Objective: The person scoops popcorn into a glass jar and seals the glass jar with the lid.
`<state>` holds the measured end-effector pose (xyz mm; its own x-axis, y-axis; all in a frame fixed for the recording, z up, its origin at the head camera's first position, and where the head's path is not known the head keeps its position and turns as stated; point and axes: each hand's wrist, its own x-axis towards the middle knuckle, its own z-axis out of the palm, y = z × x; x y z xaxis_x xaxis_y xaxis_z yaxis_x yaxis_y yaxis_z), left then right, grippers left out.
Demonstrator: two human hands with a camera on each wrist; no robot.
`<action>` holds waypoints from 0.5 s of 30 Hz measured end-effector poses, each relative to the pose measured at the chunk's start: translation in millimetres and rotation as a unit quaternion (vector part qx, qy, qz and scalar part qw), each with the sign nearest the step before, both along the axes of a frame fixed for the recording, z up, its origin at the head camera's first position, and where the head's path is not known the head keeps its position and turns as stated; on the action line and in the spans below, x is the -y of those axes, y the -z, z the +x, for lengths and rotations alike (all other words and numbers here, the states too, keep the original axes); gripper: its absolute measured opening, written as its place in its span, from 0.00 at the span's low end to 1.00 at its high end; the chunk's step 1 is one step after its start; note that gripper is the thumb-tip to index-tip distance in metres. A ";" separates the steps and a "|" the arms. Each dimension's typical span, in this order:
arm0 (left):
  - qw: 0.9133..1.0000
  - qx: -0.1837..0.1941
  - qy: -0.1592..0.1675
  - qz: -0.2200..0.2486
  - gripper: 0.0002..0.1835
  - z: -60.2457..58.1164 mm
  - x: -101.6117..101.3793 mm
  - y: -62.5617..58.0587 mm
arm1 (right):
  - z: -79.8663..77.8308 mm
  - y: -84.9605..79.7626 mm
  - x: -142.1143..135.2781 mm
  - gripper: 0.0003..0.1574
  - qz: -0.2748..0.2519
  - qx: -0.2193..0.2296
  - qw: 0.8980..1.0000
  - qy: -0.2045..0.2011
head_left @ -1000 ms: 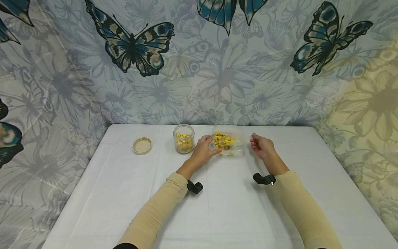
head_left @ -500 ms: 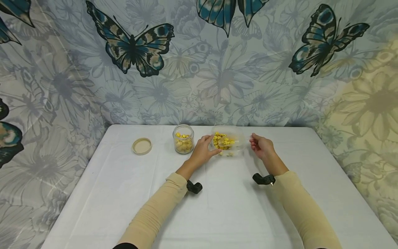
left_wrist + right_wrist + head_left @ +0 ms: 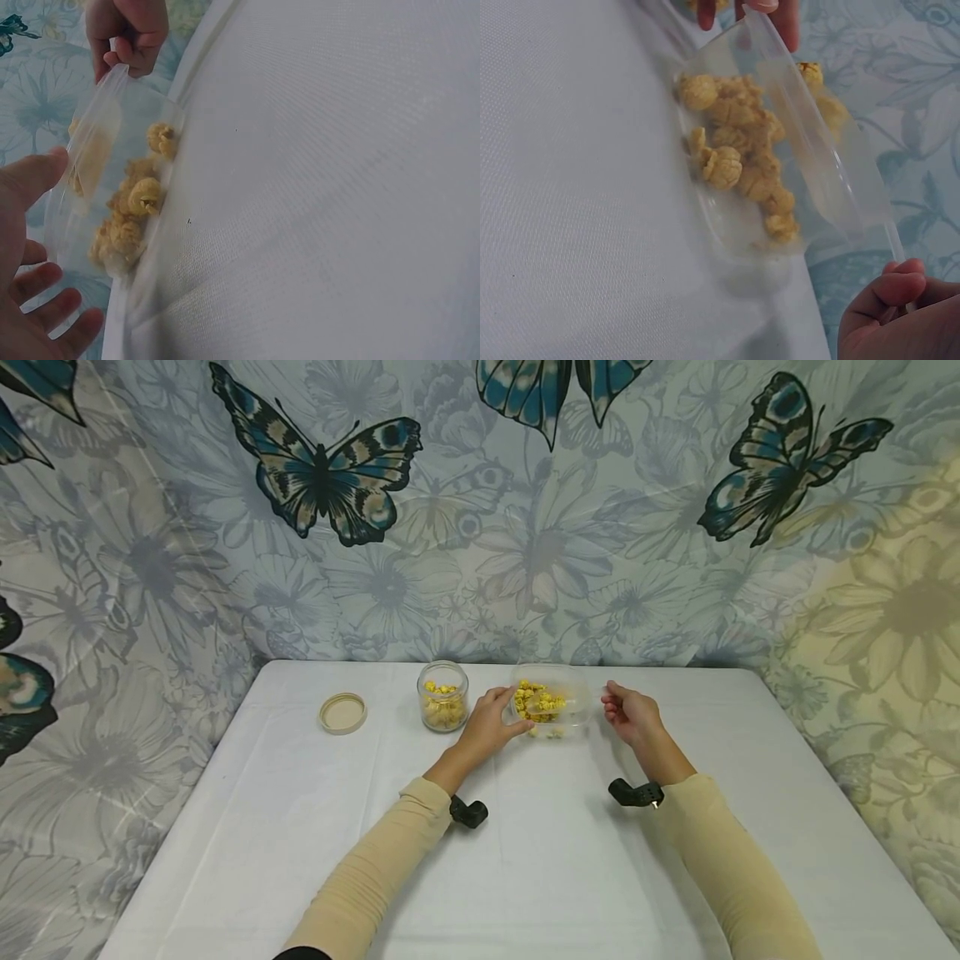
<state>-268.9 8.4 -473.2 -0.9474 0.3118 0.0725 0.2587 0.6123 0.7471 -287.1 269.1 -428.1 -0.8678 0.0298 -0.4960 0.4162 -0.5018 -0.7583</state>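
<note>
A clear plastic container (image 3: pixel 573 710) holding yellow popcorn (image 3: pixel 534 700) stands at the far side of the white table. My left hand (image 3: pixel 489 723) holds its left end, thumb at the near corner and fingers round the far side; in the left wrist view the fingers (image 3: pixel 52 311) are spread and lightly bent. My right hand (image 3: pixel 633 717) is at the container's right, pinching a thin clear handle (image 3: pixel 895 244) of what looks like a plastic spoon. The spoon's bowl lies over the container among the popcorn, blurred by the clear walls.
An uncovered glass jar (image 3: pixel 443 706) partly filled with popcorn stands just left of the left hand. Further left lies a round beige-rimmed lid (image 3: pixel 342 713). A butterfly-patterned cloth (image 3: pixel 375 593) hangs right behind the table's back edge.
Both hands stay nearly still. The view tilts very slightly; the container, jar and lid stay where they were.
</note>
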 end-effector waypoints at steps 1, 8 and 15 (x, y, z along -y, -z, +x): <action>1.000 -0.001 -0.001 0.001 0.42 -0.1 0.1 0.0 | -0.2 -0.2 0.2 0.21 -0.001 0.000 1.000 0.000; 1.000 -0.006 -0.001 0.000 0.42 -1.1 0.7 -0.2 | -0.8 -2.9 -0.7 0.20 -0.005 0.000 1.000 0.007; 1.000 -0.015 -0.002 -0.004 0.41 -0.7 2.0 -1.1 | 0.0 -4.2 -0.8 0.21 -0.008 -0.006 1.000 0.004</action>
<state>-269.6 6.3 -472.2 -0.9463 0.3080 0.0980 0.2777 0.6196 0.7341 -287.1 269.9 -423.9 -0.8738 0.0293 -0.4855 0.4021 -0.5181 -0.7549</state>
